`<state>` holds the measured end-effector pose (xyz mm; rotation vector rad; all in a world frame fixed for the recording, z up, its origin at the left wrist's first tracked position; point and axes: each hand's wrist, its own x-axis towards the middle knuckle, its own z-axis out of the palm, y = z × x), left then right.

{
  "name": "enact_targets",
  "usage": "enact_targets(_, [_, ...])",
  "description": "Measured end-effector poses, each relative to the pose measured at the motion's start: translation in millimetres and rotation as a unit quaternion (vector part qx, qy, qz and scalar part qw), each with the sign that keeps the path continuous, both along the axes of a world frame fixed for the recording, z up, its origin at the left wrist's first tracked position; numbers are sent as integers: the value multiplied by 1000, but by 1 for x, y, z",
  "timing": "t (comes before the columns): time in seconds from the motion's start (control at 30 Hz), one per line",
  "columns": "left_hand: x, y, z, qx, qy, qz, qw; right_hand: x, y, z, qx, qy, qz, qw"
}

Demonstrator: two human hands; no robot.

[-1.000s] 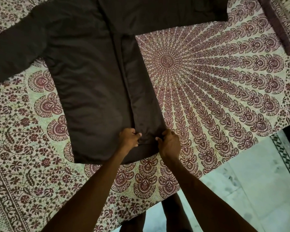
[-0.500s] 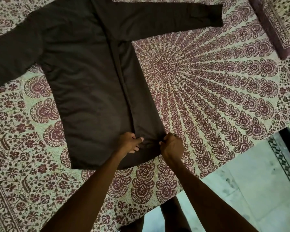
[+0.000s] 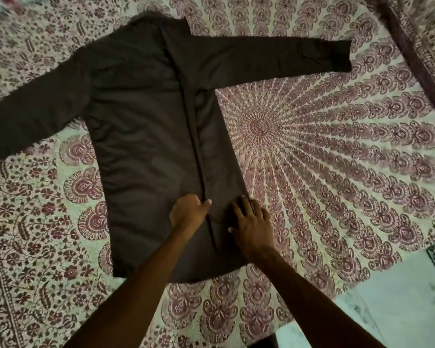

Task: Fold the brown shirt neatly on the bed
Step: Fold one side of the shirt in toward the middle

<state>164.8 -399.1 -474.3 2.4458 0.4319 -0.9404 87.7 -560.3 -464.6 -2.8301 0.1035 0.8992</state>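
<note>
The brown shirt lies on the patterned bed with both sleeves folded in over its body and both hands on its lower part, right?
Not quite: the head view shows both sleeves of the brown shirt stretched out sideways. It does lie on the patterned bed, left hand and right hand on its lower part.

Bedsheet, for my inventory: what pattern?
The bedsheet has a maroon mandala print on cream; head view.

pillow (image 3: 432, 33) top rt, tiled floor (image 3: 387, 317) btm rt
</note>
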Motion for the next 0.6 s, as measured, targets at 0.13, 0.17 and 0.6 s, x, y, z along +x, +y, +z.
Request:
enact_targets(0.13, [59, -5, 17, 19, -133, -15, 991, 79, 0, 8, 15, -49, -31, 998])
enact_targets(0.17, [74, -5, 14, 18, -159, -31, 987, 104, -3, 8, 23, -62, -34, 997])
enact_targets(0.6, [280, -35, -3, 181, -285, -220, 915, 359, -68, 1, -151, -144, 89, 974])
